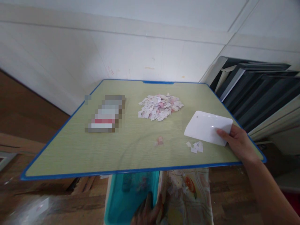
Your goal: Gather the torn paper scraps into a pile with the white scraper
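My right hand point(236, 142) grips the right end of a thin white plastic sheet point(206, 126) with rounded corners and a small hole, thumb on top. The sheet is tilted over the right side of the table. Close to its near edge lie several white paper scraps point(197, 147). A heap of torn white and pink paper scraps point(160, 107) sits farther back, and a few pinkish scraps point(160, 140) lie nearer me. Below the table's front edge, my left hand point(146, 212) is closed at the right rim of a teal tray point(114, 200), its fingers partly in shadow.
The pale green tabletop point(93, 156) has a blue rim. A blurred-out rectangular item point(106, 114) lies at its left. Under the front edge, a patterned cloth point(187, 200) bears more scraps. Dark flat panels point(260, 84) lean at the right, and a white wall point(131, 53) stands behind.
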### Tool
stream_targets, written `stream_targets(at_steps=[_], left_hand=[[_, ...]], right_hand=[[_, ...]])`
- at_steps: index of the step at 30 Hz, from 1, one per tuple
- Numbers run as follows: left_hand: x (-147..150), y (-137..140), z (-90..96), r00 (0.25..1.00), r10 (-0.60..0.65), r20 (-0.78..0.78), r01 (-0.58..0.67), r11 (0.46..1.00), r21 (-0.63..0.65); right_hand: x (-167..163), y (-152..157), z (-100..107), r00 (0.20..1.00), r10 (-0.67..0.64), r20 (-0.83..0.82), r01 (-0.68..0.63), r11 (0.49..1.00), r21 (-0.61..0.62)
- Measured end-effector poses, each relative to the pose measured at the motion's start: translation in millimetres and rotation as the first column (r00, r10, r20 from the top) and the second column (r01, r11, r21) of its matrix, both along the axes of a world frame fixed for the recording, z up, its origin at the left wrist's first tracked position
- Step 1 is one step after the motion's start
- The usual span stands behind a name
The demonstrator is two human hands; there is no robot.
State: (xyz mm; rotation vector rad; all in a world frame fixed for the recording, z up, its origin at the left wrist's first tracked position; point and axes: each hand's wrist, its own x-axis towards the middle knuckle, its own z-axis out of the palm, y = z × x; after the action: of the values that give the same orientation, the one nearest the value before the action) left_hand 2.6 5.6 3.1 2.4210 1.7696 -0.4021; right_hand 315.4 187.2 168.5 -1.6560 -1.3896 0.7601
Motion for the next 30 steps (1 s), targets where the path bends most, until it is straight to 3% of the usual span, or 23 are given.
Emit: stream_targets(at_steps=[6, 17, 23, 30], left_hand=[[1, 0, -0.2, 0.999, 0.038, 0.022, -0.034, 0.99, -0.138], [-1, 3, 5.5, 0.996, 0.09, 0.031, -0.08, 0.97, -0.23], [0, 6, 13.3, 0.994, 0.106, 0.036, -0.091, 0.951, -0.296], [-1, 6, 11.4, 0.998, 0.066, -0.013, -0.067, 0.956, -0.286]], right_hand=[[-13, -25, -5, 0.999, 0.01, -0.042, -0.011, 1.0, -0.027], [-21, -37, 5, 0.954, 0.274, 0.119, -0.265, 0.961, -0.081], [-21, -39, 7, 0.948, 0.28, 0.153, -0.272, 0.96, -0.068], [-18, -43, 2, 0.962, 0.273, 0.009, -0.273, 0.962, -0.006]])
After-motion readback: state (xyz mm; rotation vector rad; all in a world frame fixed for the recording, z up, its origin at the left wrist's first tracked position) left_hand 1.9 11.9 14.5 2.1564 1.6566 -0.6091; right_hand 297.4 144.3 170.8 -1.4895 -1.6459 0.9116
